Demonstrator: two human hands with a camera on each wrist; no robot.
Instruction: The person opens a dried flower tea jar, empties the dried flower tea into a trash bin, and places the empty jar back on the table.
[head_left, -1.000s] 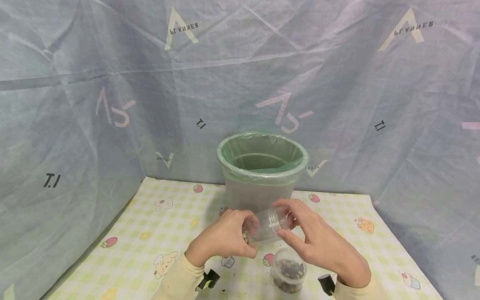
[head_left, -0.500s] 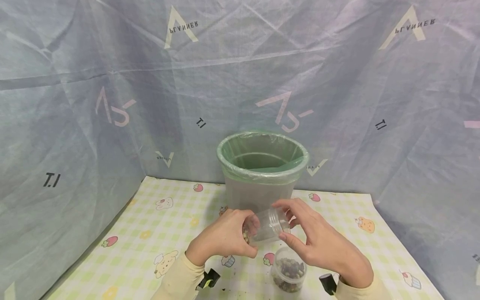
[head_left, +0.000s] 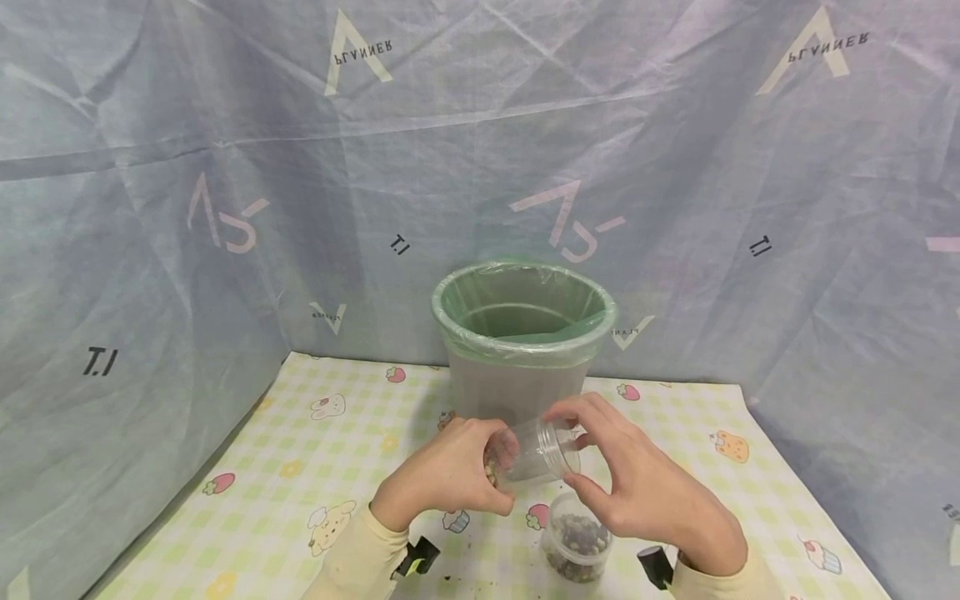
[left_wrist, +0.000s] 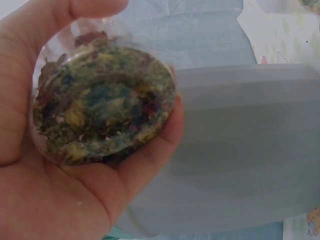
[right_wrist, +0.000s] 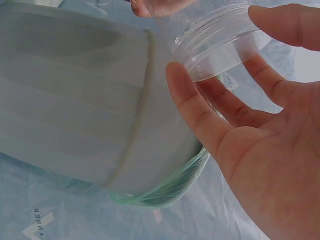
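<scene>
A clear plastic jar (head_left: 527, 454) lies tilted between both hands, over the checked cloth. My left hand (head_left: 446, 471) grips its base end, thumb and fingers curled round it. Dried petals and herbs (left_wrist: 107, 107) fill that end in the left wrist view. At the threaded mouth, my right hand (head_left: 633, 471) spreads thumb and fingertips round the rim (right_wrist: 227, 55). Below the right hand stands a second clear jar (head_left: 576, 546), upright on the cloth and holding dark and pale dried bits.
Behind the hands stands a grey bin (head_left: 517, 387) with a green liner bag (head_left: 525, 354) folded over its rim. A checked tablecloth (head_left: 255, 500) with cartoon prints covers the table. Grey-blue curtains (head_left: 480, 167) enclose the back and sides.
The thumb and fingers of my right hand have shifted slightly round the jar's mouth, the thumb lower and farther right. My left hand and the jar keep nearly the same place.
</scene>
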